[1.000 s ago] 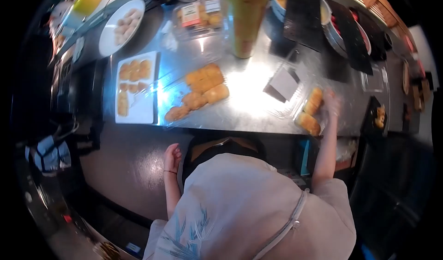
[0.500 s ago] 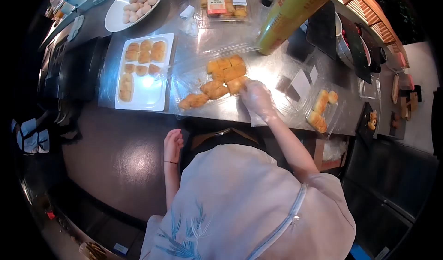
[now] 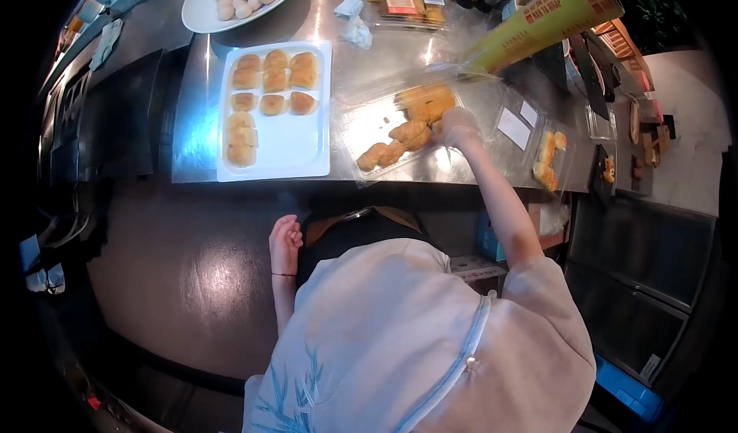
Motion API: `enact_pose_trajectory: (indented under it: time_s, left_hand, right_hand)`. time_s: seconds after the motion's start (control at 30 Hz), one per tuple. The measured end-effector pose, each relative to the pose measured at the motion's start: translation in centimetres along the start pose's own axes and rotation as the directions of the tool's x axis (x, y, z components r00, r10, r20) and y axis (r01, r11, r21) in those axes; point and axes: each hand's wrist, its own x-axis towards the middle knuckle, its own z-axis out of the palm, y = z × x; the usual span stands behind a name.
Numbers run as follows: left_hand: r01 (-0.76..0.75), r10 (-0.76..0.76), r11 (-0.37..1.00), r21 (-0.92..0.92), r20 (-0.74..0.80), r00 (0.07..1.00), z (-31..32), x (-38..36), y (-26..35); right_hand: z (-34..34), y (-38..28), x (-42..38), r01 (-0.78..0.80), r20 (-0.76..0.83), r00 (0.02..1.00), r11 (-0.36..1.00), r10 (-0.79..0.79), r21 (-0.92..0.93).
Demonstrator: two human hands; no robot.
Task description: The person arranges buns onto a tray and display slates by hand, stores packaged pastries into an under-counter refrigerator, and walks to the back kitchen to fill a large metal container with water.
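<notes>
Since the last frame my view has swung left, bringing the white tray [image 3: 296, 147] nearer the middle, and my right hand [image 3: 459, 128] has come in closer over the right end of the golden pastries [image 3: 427, 102]. These lie in a clear container [image 3: 367, 128] on the steel table [image 3: 192, 118]. The hand is up against the pastries there; its fingers are blurred and hidden, so I can't tell whether they grip a piece. My left hand [image 3: 286, 242] hangs below the table's near edge, well apart from the pastries, fingers loosely curled and partly open, with nothing in it that I can see. The tray, left of the container, carries small browned buns [image 3: 274, 79]. Just right of my right hand I have white cards [image 3: 513, 128], then a container of rolls [image 3: 546, 159]. Beyond the pastries a yellow tube [image 3: 547, 19] slants up and right, near a closed pastry box [image 3: 407, 4].
</notes>
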Motion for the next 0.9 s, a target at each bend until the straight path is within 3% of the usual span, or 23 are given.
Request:
enact_pose_trajectory:
  time_s: [0.1, 0.17, 0.3, 0.37, 0.5, 0.6, 0.67, 0.7, 0.73, 0.87, 0.9]
  left_hand:
    - [0.004, -0.004, 1.000, 0.000, 0.029, 1.000, -1.5, 0.5, 0.6]
    - [0.011, -0.011, 1.000, -0.008, 0.037, 0.999, -2.1, 0.6, 0.9]
    - [0.001, -0.001, 1.000, -0.013, 0.017, 1.000, -2.3, 0.8, 1.4]
    - [-0.004, 0.005, 0.999, -0.043, 0.028, 1.000, -2.5, 1.1, 1.5]
    - [-0.016, 0.018, 0.995, -0.098, 0.022, 1.000, -2.3, 1.6, 1.1]
    - [-0.020, 0.024, 0.992, -0.125, 0.029, 0.999, -1.7, 1.9, 0.8]
    - [-0.019, 0.024, 0.992, -0.123, 0.036, 0.999, -1.1, 2.0, 0.8]
    - [-0.024, 0.029, 0.992, -0.120, 0.038, 0.999, -0.6, 2.2, 0.8]
    - [-0.015, 0.017, 0.993, -0.117, 0.024, 1.000, -0.3, 2.3, 0.6]
    - [-0.014, 0.013, 0.992, -0.125, -0.012, 1.000, 0.3, 2.2, 0.2]
    - [-0.009, 0.010, 0.995, -0.099, 0.008, 1.000, 0.1, 2.5, 0.0]
  right_hand:
    - [0.5, -0.2, 0.6, 0.025, 0.009, 1.000, 0.999, -0.025, -0.021]
    - [0.3, -0.4, -0.3, -0.101, -0.147, 0.982, 0.986, 0.121, 0.132]
    - [2.4, 0.3, 0.7, -0.068, -0.182, 0.978, 0.977, 0.105, 0.201]
    - [3.0, -0.2, 0.4, -0.131, -0.330, 0.927, 0.979, 0.177, 0.158]
    - [2.0, -0.1, -0.1, -0.138, -0.325, 0.930, 0.982, 0.174, 0.131]
    - [1.2, 0.1, -0.6, -0.071, -0.354, 0.922, 0.966, 0.160, 0.250]
    - [-0.7, -0.3, -1.3, -0.134, -0.193, 0.968, 0.982, 0.159, 0.134]
    - [-1.3, 0.1, -1.2, -0.089, -0.153, 0.982, 0.989, 0.107, 0.116]
    - [-1.6, 0.7, -1.0, -0.075, -0.156, 0.983, 0.990, 0.093, 0.121]
    - [-5.4, 1.5, -2.9, -0.107, 0.082, 0.993, 0.965, 0.089, 0.238]
    - [-6.2, 1.9, -4.2, -0.015, 0.033, 0.999, 0.971, 0.008, 0.239]
